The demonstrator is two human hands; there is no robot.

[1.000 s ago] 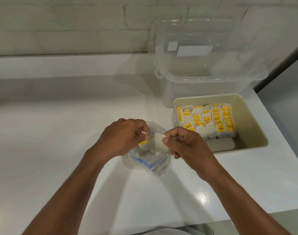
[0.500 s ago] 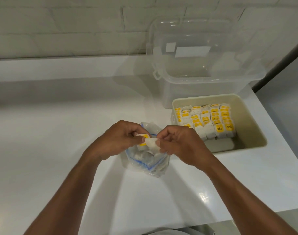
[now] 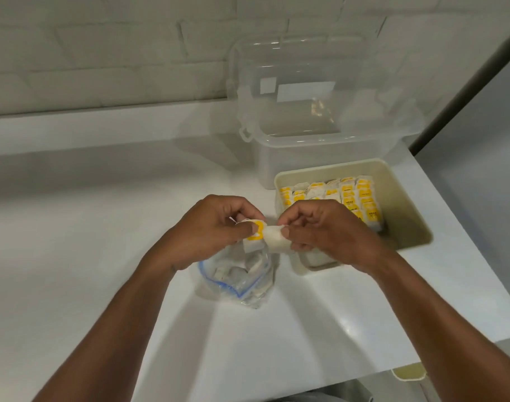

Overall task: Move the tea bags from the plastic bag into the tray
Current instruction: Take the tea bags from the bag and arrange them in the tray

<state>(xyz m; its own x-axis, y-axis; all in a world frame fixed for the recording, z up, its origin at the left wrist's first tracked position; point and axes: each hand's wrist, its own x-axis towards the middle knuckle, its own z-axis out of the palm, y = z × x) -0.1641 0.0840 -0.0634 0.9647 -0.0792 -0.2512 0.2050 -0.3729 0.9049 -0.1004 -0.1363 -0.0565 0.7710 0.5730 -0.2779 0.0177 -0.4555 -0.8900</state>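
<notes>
A clear plastic bag [image 3: 239, 281] with a blue zip edge stands open on the white counter, holding several white tea bags. Just above it my left hand [image 3: 216, 227] pinches a yellow tag and its tea bag [image 3: 255, 237]. My right hand [image 3: 320, 227] grips a white tea bag [image 3: 274, 240] touching the first one. The beige tray [image 3: 404, 204] lies to the right, with rows of yellow-labelled tea bags [image 3: 349, 195] packed in its far half. My right hand hides part of the tray's near end.
A clear lidded storage box [image 3: 317, 129] stands open behind the tray against the tiled wall. The counter's right edge [image 3: 457, 227] runs diagonally just past the tray. A beige object [image 3: 409, 371] peeks out below the counter's front edge.
Both hands have lifted slightly above the bag and moved a little apart, drawing the yellow-tagged tea bag and the white tea bag up out of the bag's mouth.
</notes>
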